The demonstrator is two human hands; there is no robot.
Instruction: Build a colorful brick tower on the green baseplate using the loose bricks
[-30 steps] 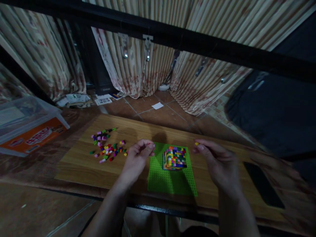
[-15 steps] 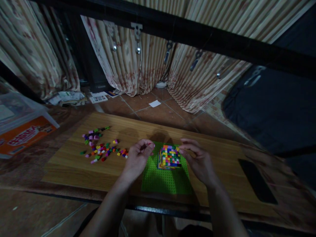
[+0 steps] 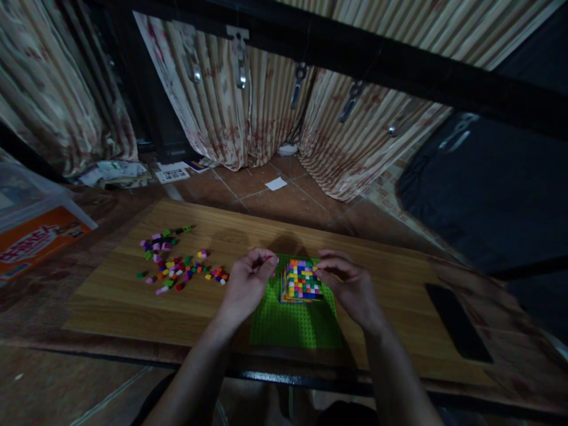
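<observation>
A multicoloured block built of small toy bricks (image 3: 302, 281) stands on a green studded baseplate (image 3: 295, 328). My right hand (image 3: 348, 284) is at the block's far right corner, thumb and index finger pinched on a small yellow brick (image 3: 316, 267). Left of the block, raised over the baseplate's edge, my left hand (image 3: 252, 278) has its thumb and index finger pressed together. A tiny reddish spot shows at those fingertips, too small to name. Loose toy bricks (image 3: 177, 269) of many colours lie scattered to the left.
The wooden tabletop (image 3: 390, 307) carries a dark flat slab like a phone (image 3: 459, 322) at the right. A clear plastic box with an orange label (image 3: 42, 236) stands at the far left. Striped curtains (image 3: 261, 118) hang behind a dark bar with metal hooks (image 3: 240, 65).
My right hand has shifted slightly left, closer over the block's corner. My left hand keeps its pinch. The whole view has moved a little.
</observation>
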